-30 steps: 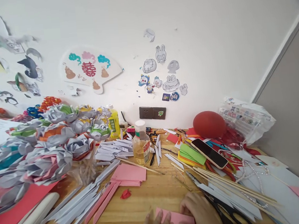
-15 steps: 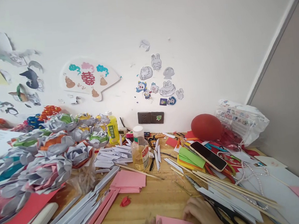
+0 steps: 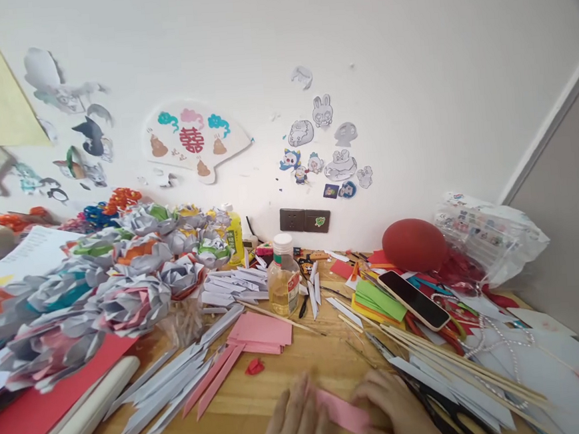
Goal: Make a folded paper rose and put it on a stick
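A small piece of pink paper (image 3: 342, 410) lies at the front of the wooden table, now a narrow strip that looks folded. My left hand (image 3: 296, 420) presses its left end down, fingers close together and slightly blurred. At the other end, the curled fingers of my right hand (image 3: 394, 406) grip the paper's edge; the thumb is partly hidden. Ahead on the left are a stack of pink paper sheets (image 3: 258, 333) and folded pink strips (image 3: 215, 380). A scrap of red paper (image 3: 254, 367) lies near them. Black-handled scissors (image 3: 437, 406) rest beside my right hand.
Folded white strips (image 3: 169, 383) and grey paper flowers (image 3: 130, 303) crowd the left side. A bottle of yellowish liquid (image 3: 283, 281) stands at centre back. On the right are a phone (image 3: 413, 299), wooden sticks (image 3: 461, 360), green paper (image 3: 379, 299) and a red balloon (image 3: 414, 244).
The pink paper has gone from a wider sheet to a narrow strip. Both hands have come further into view, my left hand further over the paper. The camera view has shifted left.
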The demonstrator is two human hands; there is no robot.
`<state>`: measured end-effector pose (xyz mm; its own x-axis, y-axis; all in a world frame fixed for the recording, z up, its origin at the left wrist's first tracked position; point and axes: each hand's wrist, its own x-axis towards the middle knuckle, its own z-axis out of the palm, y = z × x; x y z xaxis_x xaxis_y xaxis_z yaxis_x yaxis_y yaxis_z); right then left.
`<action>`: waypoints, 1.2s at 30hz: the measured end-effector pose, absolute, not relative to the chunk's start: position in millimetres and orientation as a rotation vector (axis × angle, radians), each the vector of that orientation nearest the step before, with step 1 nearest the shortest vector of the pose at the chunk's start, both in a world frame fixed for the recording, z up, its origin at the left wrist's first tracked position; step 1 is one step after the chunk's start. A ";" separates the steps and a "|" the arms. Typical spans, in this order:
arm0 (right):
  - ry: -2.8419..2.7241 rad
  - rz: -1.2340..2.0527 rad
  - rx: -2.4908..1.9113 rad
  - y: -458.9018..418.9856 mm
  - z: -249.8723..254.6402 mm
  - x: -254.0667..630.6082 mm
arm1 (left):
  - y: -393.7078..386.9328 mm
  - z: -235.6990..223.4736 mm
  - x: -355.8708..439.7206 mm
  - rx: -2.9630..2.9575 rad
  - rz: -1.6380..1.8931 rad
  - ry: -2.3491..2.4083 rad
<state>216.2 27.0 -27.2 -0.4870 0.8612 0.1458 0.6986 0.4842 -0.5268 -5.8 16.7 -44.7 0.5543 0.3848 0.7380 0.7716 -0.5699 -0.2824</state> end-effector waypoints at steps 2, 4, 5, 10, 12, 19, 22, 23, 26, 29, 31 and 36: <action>-2.305 0.545 -1.353 20.8 -26.8 202.0 | 15.6 -25.9 -5.1 -2.310 -0.733 -0.799; -2.300 0.552 -1.314 14.2 -23.4 189.8 | 14.9 -15.5 -4.9 -2.421 -0.697 -0.774; -2.271 0.557 -1.336 11.6 -20.9 185.5 | 15.0 -13.7 -4.8 -2.458 -0.746 -0.789; -2.169 0.666 -1.271 8.1 -10.5 183.4 | 18.0 -16.3 -5.7 -2.701 -0.840 -0.864; -2.150 0.688 -1.196 9.3 -9.7 186.8 | 19.1 -15.1 -7.2 -2.714 -0.842 -0.807; -2.144 0.734 -1.030 13.6 -5.3 192.3 | 20.5 -9.7 -8.4 -2.656 -0.919 -0.718; -2.203 0.673 -0.962 13.7 -3.4 192.3 | 24.0 -11.7 -8.3 -2.664 -0.986 -0.651; -2.241 0.622 -0.948 13.4 -3.5 192.5 | 25.6 -12.2 -9.0 -2.677 -0.992 -0.635; -2.393 0.442 -0.907 12.0 -6.4 193.8 | 30.0 -10.6 -13.9 -2.777 -0.933 -0.607; -2.485 0.279 -0.868 11.2 -10.2 195.8 | 33.1 -3.2 -21.8 -2.947 -0.803 -0.535; -2.511 0.209 -0.861 11.4 -10.7 196.7 | 35.0 3.2 -26.5 -3.065 -0.732 -0.485; -2.498 0.385 -0.976 13.9 -5.7 195.0 | 38.8 12.6 -28.1 -3.289 -0.653 -0.585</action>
<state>195.0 13.9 -5.7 -0.6606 0.6932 0.2881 0.5742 0.7138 -0.4009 -28.1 38.8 12.6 0.8697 0.3759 0.3197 0.2765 -0.9078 0.3152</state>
